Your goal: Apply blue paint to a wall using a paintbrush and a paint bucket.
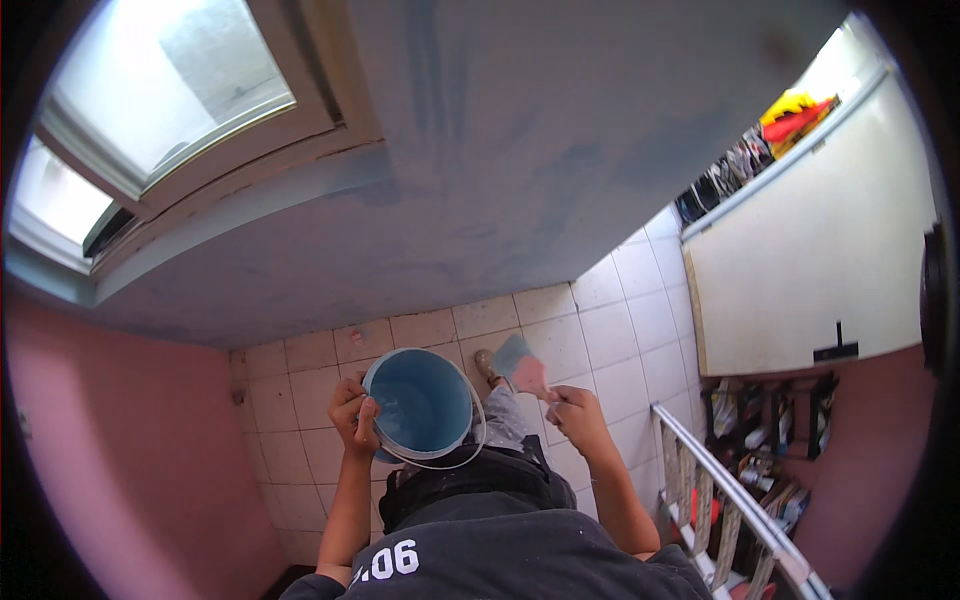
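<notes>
Left hand (352,410): grip closed on rim of round blue plastic paint bucket (420,405), chest-high; likely heavy, sloshing, best held by rim or wire handle. Right hand (575,410): clasps flat paint-smeared scraper (522,365), stiff, light.

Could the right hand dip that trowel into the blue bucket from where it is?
Probably yes. The right hand holds the trowel just beside the bucket, which the left hand grips by its rim. The bucket's mouth is open and faces up, and nothing lies between blade and rim.
</notes>
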`<state>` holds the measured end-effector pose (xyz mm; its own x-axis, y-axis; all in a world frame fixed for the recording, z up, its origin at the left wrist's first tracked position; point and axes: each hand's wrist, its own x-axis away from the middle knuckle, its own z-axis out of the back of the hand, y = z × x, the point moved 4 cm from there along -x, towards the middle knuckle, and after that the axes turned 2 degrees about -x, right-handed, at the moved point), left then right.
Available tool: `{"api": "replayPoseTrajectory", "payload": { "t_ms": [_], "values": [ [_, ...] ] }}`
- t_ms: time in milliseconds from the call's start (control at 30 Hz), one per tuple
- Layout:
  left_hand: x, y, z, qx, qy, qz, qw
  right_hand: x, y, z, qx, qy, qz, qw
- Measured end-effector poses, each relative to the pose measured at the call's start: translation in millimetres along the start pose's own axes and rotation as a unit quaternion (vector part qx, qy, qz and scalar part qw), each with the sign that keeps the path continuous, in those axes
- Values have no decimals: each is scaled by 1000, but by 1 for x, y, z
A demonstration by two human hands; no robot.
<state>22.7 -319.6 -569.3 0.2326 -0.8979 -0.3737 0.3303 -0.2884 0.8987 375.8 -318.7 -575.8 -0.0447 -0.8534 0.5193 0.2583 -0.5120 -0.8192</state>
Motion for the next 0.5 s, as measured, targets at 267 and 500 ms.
{"api": "replayPoseTrajectory", "payload": {
  "t_ms": [267,500],
  "values": [
    [0,-13,-18,42,-64,-28,997,26,-54,-82,239,-141,117,954],
    [-4,18,-46,56,-101,-71,991,-6,-26,-152,361,-235,184,884]
  ]
}}
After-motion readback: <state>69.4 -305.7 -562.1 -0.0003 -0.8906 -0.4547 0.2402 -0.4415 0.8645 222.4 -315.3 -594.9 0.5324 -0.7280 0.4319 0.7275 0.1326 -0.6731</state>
